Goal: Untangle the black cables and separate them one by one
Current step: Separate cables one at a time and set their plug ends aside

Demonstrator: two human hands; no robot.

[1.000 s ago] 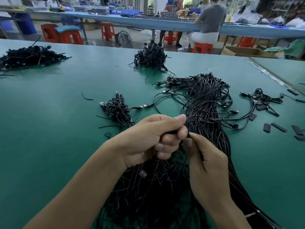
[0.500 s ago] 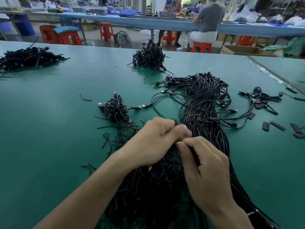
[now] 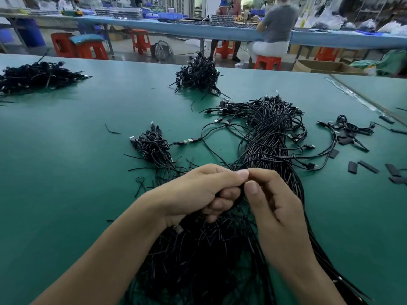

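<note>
- left hand [image 3: 198, 192]: fingers curled, thumb and forefinger pinching one black cable [image 3: 239, 195]
- right hand [image 3: 275, 208]: thumb and forefinger pinching that cable too, fingertips touching the left's
- cable bundle [image 3: 268, 146]: runs from under both hands to beyond the pinch point, plugs fanned out at the far end
- small tangle [image 3: 152, 146]: beyond and left of the grip
- far pile [image 3: 198, 73]: well beyond the grip
- side pile [image 3: 37, 74]: far left
- black strips [image 3: 363, 166]: on green table [image 3: 66, 172], right of the grip

no readable text, no labels, no brands, no numbers
</note>
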